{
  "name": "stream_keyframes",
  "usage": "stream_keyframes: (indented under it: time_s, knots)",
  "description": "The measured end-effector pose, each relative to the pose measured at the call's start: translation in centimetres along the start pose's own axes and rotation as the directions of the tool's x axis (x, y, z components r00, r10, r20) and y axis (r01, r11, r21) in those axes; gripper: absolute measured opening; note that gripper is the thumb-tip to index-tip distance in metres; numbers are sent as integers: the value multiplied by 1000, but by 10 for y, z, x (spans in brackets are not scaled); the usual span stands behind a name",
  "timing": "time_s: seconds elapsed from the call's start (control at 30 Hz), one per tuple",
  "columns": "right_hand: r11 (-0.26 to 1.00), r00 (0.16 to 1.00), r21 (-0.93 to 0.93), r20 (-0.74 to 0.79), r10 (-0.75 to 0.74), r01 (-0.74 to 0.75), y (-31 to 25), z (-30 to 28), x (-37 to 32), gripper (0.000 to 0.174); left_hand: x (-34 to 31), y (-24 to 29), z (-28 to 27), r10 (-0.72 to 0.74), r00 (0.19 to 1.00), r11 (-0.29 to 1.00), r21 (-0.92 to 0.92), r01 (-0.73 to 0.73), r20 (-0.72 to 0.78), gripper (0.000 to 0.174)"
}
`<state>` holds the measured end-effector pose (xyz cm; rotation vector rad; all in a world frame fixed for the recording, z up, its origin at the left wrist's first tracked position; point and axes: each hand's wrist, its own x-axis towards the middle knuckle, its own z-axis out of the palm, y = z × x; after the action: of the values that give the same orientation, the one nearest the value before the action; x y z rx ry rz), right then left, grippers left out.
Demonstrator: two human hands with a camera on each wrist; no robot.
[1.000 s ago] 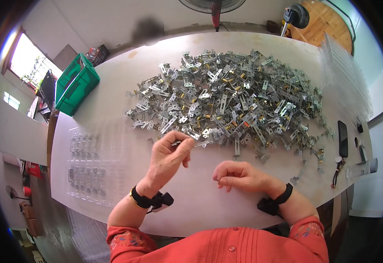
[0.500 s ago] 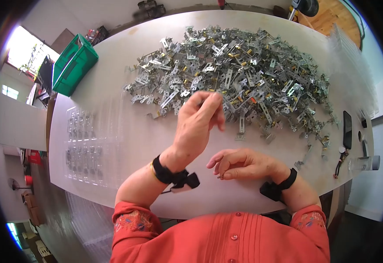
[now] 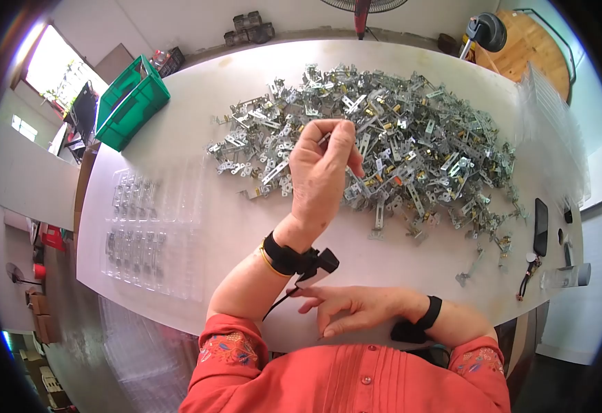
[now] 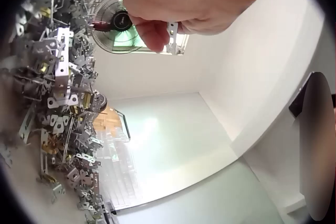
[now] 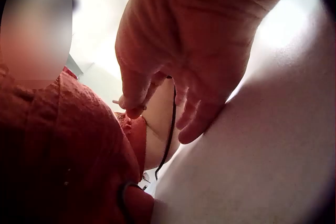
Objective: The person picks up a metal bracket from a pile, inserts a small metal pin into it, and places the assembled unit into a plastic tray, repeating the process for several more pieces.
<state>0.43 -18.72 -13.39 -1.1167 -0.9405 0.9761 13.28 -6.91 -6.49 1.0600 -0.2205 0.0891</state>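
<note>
Near the pile [image 3: 438,141], your left hand [image 3: 320,172] pinched a bracket [image 4: 172,38] while your right hand [image 3: 359,310], farther from the pile, pinched a thin part [image 5: 116,101], light fingertip grips likely suiting both.

A red shirt [image 3: 345,382] with front pleats, buttons and embroidered sleeves [image 3: 230,349]; black wristbands [image 3: 281,256]; a yellow bangle [image 3: 267,259].

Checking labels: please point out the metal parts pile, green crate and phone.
Metal parts pile [image 3: 418,155]: head view, middle of the heap.
Green crate [image 3: 135,113]: head view, outer side wall.
Phone [image 3: 540,228]: head view, dark face.
</note>
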Motion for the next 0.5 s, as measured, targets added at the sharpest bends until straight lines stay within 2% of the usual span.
stream_keyframes:
  time_s: [0.07,0.2,0.27,0.3,0.37,0.43,0.5]
  knots:
    - [996,997,91,75,9,-15,1,0,2,18,-3,-1,2,3,1000,1000,10,-3,3,17]
    - [981,996,174,26,88,-91,-5,-1,-3,18,-4,-4,-5,-84,996,996,-6,84,11,17]
    - [965,990,239,113,86,-111,1,-4,-3,17,-7,-6,-12,-138,990,990,-26,139,40,16]
    - [966,990,236,109,86,-110,6,-4,-2,17,-8,-6,-16,-138,989,990,-27,139,46,16]
    - [993,995,119,100,-7,-5,14,-3,1,17,-11,-6,-22,-169,983,985,-35,171,67,15]
    - [991,996,128,83,41,-51,6,-2,-1,17,-12,-4,-30,-185,977,983,5,185,110,14]
    - [987,994,133,67,87,-95,2,-2,-2,17,-13,-2,-33,-271,949,952,-99,289,163,14]
